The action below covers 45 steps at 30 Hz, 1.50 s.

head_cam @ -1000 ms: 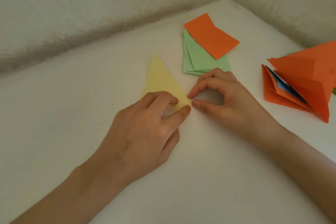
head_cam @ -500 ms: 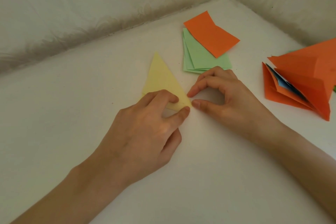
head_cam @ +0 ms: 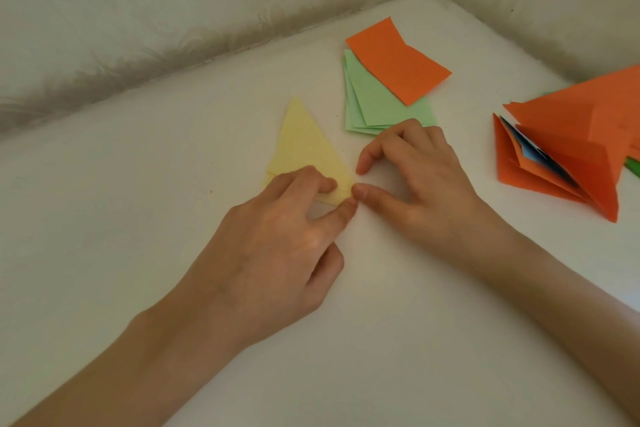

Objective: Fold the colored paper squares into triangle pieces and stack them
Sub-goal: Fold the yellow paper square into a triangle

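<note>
A pale yellow paper triangle lies flat on the white surface, its tip pointing away from me. My left hand presses its near edge with forefinger and thumb, covering the near corner. My right hand rests beside the triangle's right corner, fingers curled, thumb tip touching my left thumb at the paper's corner. Behind my right hand lies a pile of green paper squares with an orange sheet on top. A stack of folded orange triangle pieces stands at the right.
The white padded surface is bounded by cushioned walls at the back and right, meeting in a corner at the upper right. A green object peeks out behind the orange stack at the right edge.
My hands have barely moved; the left fingers keep pressing the yellow triangle's near edge while my right fingertips stay at its corner.
</note>
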{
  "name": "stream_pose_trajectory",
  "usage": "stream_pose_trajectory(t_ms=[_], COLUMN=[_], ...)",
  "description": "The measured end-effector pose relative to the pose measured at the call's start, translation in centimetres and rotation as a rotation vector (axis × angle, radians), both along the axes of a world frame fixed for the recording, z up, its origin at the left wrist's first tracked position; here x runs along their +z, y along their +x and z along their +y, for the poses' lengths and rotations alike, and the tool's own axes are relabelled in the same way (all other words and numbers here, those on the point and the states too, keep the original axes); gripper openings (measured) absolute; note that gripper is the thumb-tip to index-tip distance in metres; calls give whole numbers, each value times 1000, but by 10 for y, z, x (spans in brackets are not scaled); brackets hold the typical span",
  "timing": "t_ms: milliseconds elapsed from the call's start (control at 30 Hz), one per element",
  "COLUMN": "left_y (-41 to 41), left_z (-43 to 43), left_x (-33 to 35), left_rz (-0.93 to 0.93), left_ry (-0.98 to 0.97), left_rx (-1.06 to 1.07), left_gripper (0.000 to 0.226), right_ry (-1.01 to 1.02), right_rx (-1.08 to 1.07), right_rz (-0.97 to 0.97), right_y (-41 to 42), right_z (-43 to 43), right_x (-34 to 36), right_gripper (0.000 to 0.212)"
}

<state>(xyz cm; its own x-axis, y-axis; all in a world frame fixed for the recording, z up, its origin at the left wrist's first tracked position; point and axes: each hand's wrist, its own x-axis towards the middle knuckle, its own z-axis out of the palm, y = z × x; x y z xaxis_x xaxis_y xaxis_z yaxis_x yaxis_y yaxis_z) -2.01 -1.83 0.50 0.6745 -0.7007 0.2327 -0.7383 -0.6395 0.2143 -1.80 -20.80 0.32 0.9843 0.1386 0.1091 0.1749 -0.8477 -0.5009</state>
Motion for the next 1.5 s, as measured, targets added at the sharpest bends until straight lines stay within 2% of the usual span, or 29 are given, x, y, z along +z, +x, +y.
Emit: stream_pose_trajectory(t_ms=[100,367,700,767,833,933,1000,1100,1233,1367,1500], left_y=[0,0,2,5,12,31,43,51,51,52,48], left_z=[0,3,5,10,18,34,41,43,42,43,42], left_x=[-1,1,1,1,-1,-5,-7,-15,-21,-21,-19], left_rz=[-6,8,-21,14,102,212,248,240,200,161,74], left_ry=[-5,-61,20,-33,-179,-403,-451,-369,-347,-317,-273], left_rx=[-5,-20,-42,-77,-77,-9,42,58,25,-11,-27], left_gripper=[45,41,44,42,40,35,36,49,41,38,39], right_ry=[-52,-25,-27,-29,-25,-19,-4,20,40,-113,-248], right_rx=[15,34,42,48,51,72,88,121,193,258,260], right_rz=[-19,5,-5,-8,-9,-21,-37,-77,-182,-376,-452], right_y=[-1,1,2,2,2,1,1,-1,-3,-6,-11], right_z=[0,-2,-3,-3,-4,-5,-5,-6,-6,-4,-1], right_x=[-3,-3,-4,-4,-4,-4,-4,-5,-5,-8,-7], right_gripper=[30,27,29,26,17,18,19,27,26,23,31])
